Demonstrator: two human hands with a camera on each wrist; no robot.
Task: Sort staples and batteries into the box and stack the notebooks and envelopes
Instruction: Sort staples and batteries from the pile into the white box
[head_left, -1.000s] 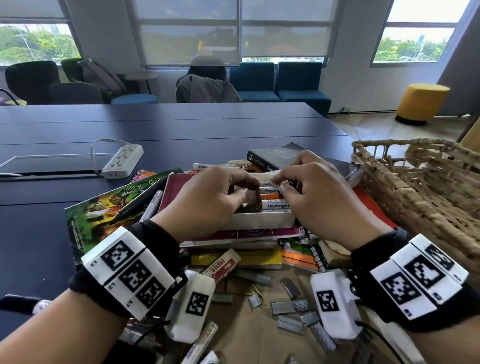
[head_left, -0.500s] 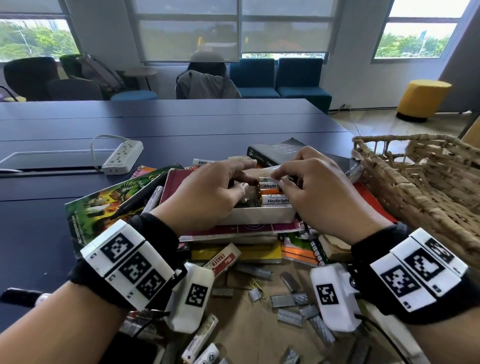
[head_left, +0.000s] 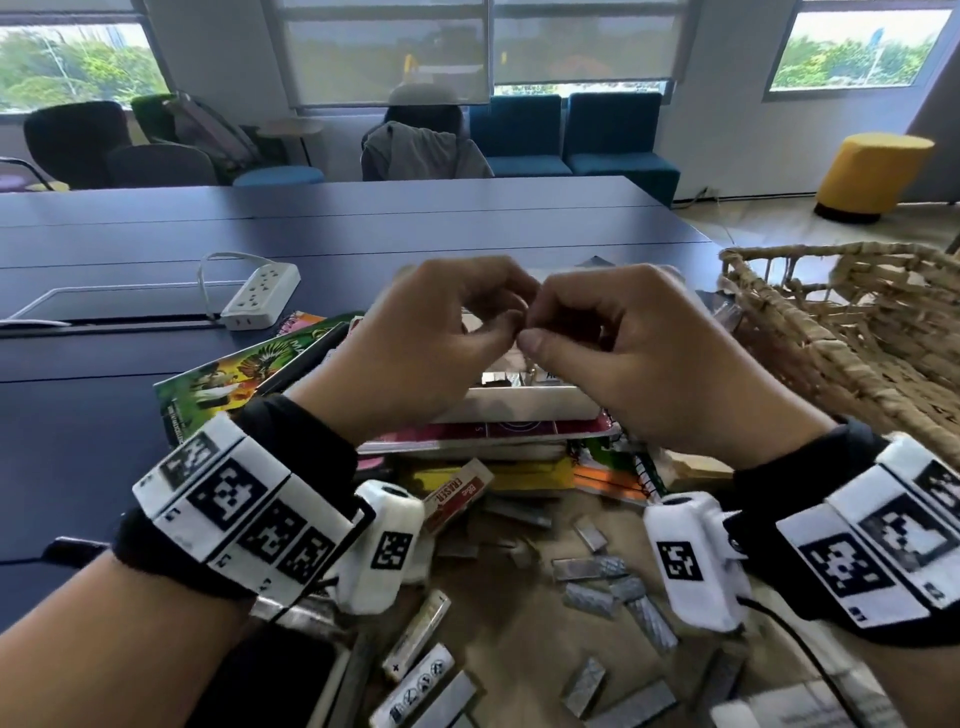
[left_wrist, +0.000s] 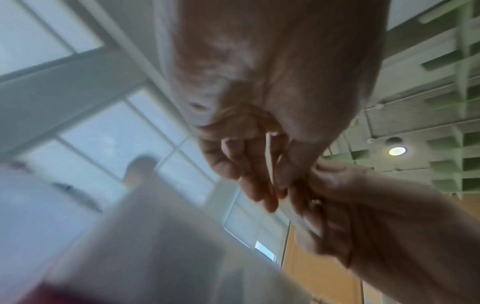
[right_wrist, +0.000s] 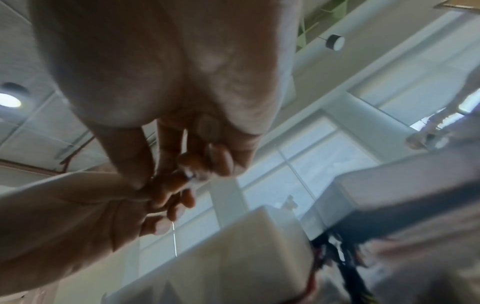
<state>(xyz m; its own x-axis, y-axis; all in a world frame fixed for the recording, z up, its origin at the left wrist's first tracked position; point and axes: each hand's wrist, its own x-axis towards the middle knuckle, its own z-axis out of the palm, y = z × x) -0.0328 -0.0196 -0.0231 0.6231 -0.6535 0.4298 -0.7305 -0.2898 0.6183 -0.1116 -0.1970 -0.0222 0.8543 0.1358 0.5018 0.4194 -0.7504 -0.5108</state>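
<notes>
White cardboard formed the box (head_left: 524, 402), which sat on top of a maroon notebook (head_left: 493, 434) on the heap of notebooks, directly below my raised hands. My left hand (head_left: 415, 338) and my right hand (head_left: 623, 338) hung above it with fingers curled, thumbs and fingertips meeting in the middle. Something small and dark sat between my right thumb and fingers; in the right wrist view a small shiny piece (right_wrist: 191, 174) showed at those fingertips, too blurred for me to name. Whether my left hand pinched the same piece or only touched my right fingers, I could not tell. Inside the box a silvery strip and part of a battery label showed past my hands. Loose grey staple strips (head_left: 592, 569) lay scattered on the brown envelope (head_left: 519, 623) near my wrists, with two batteries (head_left: 415, 636) beside them and an eraser packet (head_left: 457, 493) just beyond. A wicker basket (head_left: 857, 332) stood to my right, a white power strip (head_left: 262, 296) on the dark table (head_left: 104, 415) to my left.
</notes>
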